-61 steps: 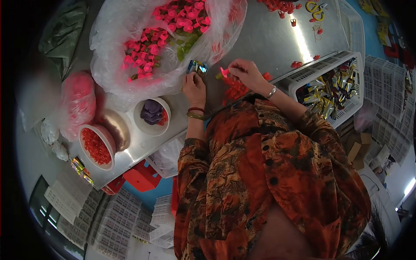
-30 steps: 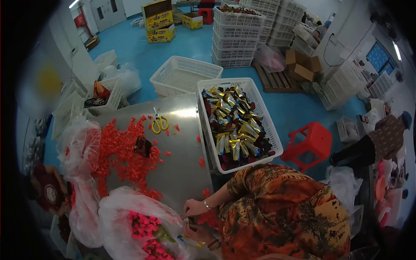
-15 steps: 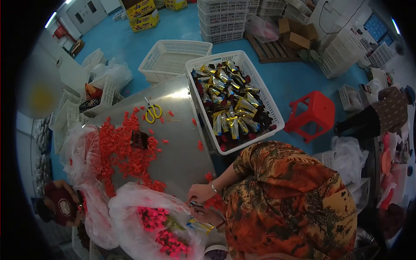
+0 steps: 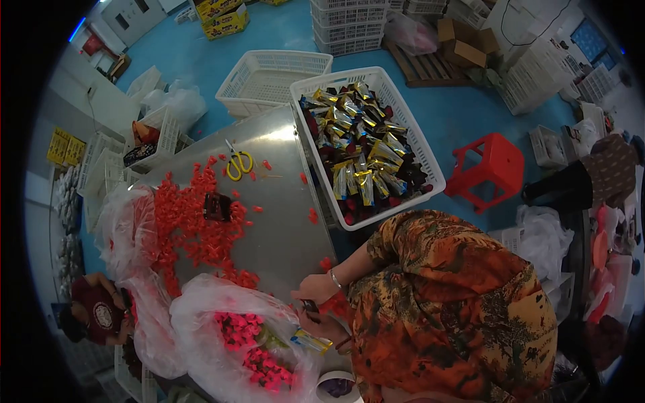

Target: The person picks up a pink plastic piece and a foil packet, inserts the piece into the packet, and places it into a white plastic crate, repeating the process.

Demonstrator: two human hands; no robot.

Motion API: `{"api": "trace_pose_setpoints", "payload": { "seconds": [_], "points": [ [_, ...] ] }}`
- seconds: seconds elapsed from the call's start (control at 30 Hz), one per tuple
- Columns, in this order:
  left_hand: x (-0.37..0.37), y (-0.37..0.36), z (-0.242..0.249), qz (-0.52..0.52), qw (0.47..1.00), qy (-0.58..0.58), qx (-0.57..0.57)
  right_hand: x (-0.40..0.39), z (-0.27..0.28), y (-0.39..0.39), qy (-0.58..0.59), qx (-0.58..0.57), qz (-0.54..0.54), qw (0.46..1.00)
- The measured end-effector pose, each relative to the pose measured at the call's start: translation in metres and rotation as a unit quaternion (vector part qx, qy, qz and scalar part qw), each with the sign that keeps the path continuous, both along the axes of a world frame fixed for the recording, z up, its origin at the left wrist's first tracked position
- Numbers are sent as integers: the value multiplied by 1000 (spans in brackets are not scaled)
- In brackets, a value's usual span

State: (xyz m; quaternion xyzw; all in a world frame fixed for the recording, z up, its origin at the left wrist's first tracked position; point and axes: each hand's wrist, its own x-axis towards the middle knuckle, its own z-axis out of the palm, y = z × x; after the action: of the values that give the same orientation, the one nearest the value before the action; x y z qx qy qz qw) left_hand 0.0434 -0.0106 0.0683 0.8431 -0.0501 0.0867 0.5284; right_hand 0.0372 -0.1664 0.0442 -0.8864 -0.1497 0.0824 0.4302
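Observation:
My right hand (image 4: 318,288), with a bracelet at the wrist, is over the near edge of the metal table, fingers curled together. Just below it, my left hand (image 4: 326,328) is closed around a small dark piece (image 4: 310,306) between the two hands, too small to name. Gold, silver and blue foil packets (image 4: 312,341) stick out beside my left hand; whether it grips them is hidden. Close by, an open clear plastic bag (image 4: 195,316) holds bright pink-red pieces (image 4: 242,332). Small red plastic pieces (image 4: 195,228) lie heaped on the metal table (image 4: 279,232).
Yellow-handled scissors (image 4: 238,165) and a dark object (image 4: 216,207) lie on the table. A white crate (image 4: 403,209) of foil packets stands alongside, with another crate (image 4: 228,84) behind. A red stool (image 4: 494,171) is on the floor. Other people (image 4: 101,309) are at both sides.
The view has shifted slightly. My right hand has drawn a little up and away from my left, and the dark piece between them shows more. The foil packets stay beside my left hand.

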Motion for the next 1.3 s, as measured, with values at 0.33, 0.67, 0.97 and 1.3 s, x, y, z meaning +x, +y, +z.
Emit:
{"api": "trace_pose_setpoints", "payload": {
  "seconds": [0.33,0.67,0.97,1.3],
  "points": [
    [-6,-5,11,-25,999,4,-30,-6,6,-2,78,-35,-13,996],
    [-17,-13,24,-64,995,6,-73,-9,-24,0,170,33,-54,983],
    [-25,-22,30,-92,991,26,-98,-14,-30,-6,195,306,-18,932],
    [-23,-41,36,-129,984,54,-106,22,100,-166,69,22,36,997]
  ]
}}
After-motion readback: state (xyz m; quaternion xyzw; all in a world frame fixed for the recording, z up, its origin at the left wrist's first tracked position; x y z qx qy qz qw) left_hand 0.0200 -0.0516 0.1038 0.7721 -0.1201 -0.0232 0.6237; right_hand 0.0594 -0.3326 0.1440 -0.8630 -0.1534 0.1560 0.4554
